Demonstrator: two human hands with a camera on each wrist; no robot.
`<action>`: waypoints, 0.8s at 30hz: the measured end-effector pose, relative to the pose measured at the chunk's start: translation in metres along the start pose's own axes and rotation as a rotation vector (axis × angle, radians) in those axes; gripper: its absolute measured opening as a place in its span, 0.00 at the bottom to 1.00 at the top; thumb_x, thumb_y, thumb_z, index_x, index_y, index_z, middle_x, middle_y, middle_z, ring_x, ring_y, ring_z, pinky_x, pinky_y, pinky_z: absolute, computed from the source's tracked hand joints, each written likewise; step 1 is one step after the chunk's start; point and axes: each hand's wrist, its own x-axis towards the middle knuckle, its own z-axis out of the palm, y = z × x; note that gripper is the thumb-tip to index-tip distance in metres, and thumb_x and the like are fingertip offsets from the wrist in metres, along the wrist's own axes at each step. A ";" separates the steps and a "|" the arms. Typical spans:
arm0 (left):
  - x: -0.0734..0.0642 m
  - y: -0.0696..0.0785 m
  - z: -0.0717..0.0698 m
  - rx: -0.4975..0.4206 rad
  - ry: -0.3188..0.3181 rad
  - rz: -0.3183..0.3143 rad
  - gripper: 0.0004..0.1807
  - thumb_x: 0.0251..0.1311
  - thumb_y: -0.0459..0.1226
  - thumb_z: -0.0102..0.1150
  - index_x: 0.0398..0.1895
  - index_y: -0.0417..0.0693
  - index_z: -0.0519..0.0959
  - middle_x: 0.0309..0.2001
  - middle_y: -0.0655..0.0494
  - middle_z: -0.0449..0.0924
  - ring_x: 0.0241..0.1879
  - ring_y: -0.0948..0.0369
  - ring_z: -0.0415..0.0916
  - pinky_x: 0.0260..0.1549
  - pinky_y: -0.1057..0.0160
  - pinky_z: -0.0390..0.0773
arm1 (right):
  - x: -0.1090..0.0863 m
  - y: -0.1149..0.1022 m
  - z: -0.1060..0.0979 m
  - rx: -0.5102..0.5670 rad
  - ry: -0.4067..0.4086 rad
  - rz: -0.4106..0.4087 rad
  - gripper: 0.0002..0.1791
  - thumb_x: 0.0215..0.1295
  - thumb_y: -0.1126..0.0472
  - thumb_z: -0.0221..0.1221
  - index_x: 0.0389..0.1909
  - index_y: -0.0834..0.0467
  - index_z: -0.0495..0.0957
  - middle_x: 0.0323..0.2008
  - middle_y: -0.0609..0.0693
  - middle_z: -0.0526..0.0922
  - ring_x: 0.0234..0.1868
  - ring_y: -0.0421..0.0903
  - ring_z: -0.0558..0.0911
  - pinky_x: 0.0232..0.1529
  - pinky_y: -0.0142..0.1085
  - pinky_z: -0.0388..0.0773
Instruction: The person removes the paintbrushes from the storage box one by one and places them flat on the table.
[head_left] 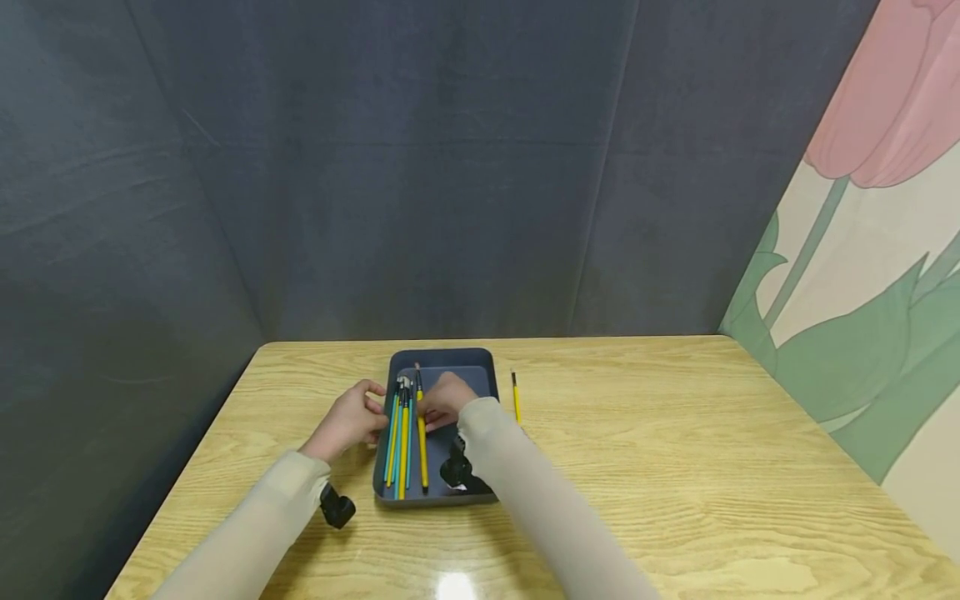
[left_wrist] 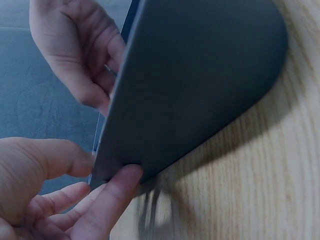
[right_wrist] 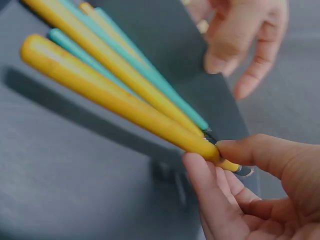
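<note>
My right hand (head_left: 447,397) is inside a dark grey tray (head_left: 468,367), pinching a thick yellow paintbrush (right_wrist: 115,100) near its bristle end between thumb and fingertips. The brush's rounded handle end is raised and casts a shadow on the tray floor. Beside it, along the tray's left side, lie several yellow and teal paintbrushes (head_left: 397,450), bristles toward the far end. My left hand (head_left: 351,423) holds the tray's left wall, thumb at the rim and a finger (left_wrist: 122,182) against the outer face. In the left wrist view the tray's outside hides the brushes.
A thin yellow paintbrush (head_left: 516,396) lies on the wooden table (head_left: 675,467), just right of the tray; my right sleeve covers part of that area. Dark curtains (head_left: 420,167) stand behind and to the left. A flower-patterned panel (head_left: 855,317) is at the right.
</note>
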 end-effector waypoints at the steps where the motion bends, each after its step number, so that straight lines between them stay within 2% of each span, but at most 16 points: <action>1: 0.000 0.000 0.000 0.003 -0.001 -0.001 0.26 0.56 0.23 0.57 0.59 0.35 0.65 0.41 0.41 0.72 0.32 0.55 0.77 0.25 0.60 0.83 | -0.001 -0.001 -0.003 0.005 -0.009 -0.007 0.03 0.54 0.72 0.63 0.30 0.68 0.80 0.20 0.53 0.77 0.19 0.44 0.79 0.33 0.38 0.85; 6: 0.000 -0.001 0.000 0.008 -0.001 0.001 0.26 0.56 0.24 0.57 0.59 0.35 0.66 0.41 0.41 0.72 0.32 0.55 0.76 0.25 0.61 0.82 | -0.008 -0.008 -0.023 0.058 -0.080 -0.049 0.11 0.59 0.71 0.62 0.42 0.71 0.82 0.25 0.53 0.80 0.24 0.44 0.80 0.40 0.40 0.85; 14: 0.001 -0.001 0.001 -0.001 0.012 0.014 0.26 0.54 0.23 0.57 0.58 0.35 0.66 0.39 0.43 0.70 0.29 0.56 0.75 0.23 0.60 0.82 | -0.018 -0.015 -0.060 0.135 -0.157 -0.097 0.15 0.61 0.70 0.60 0.49 0.70 0.77 0.30 0.53 0.81 0.27 0.42 0.82 0.52 0.46 0.79; 24: 0.001 0.000 0.002 0.017 0.021 0.008 0.25 0.55 0.23 0.57 0.58 0.35 0.67 0.38 0.43 0.70 0.30 0.55 0.75 0.24 0.60 0.82 | -0.023 -0.003 -0.102 0.223 -0.185 -0.141 0.17 0.64 0.71 0.57 0.53 0.70 0.69 0.35 0.54 0.80 0.28 0.42 0.83 0.52 0.43 0.80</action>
